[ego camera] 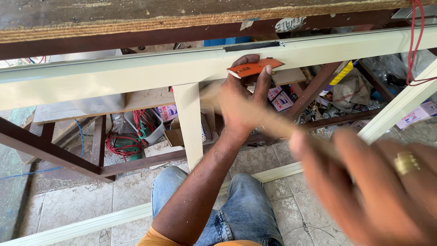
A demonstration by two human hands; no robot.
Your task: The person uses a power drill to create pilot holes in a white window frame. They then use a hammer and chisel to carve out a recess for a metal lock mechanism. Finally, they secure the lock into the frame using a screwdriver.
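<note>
Holding a flat orange piece (pixel 255 68) against the long cream frame bar (pixel 136 75), the left hand (pixel 241 102) reaches up from below. Its fingers are curled around the orange piece, with the thumb on one side and a fingertip (pixel 268 69) pressing on its right end. The orange piece sits on the front face of the cream bar, just under a dark slot (pixel 251 46) cut in the bar's top edge. The bar runs across under the front edge of the wooden bench top (pixel 136 18), from the left side up to the right. A short cream upright (pixel 190 123) hangs down from the bar, just left of the left hand. The right hand (pixel 373 187) is close to the camera at the lower right and very blurry. It wears a gold ring (pixel 406 162). It grips a thin pale stick-like tool (pixel 277 127) that points toward the left hand, but the blur hides how tight the fingers are closed. Below the arms are the person's knees in blue jeans (pixel 236 205), over a tiled floor (pixel 73 205). Another cream bar (pixel 91 225) lies on the floor. Under the bench are dark brown metal legs (pixel 50 152), red wires (pixel 123 143) and small boxes (pixel 280 98).
</note>
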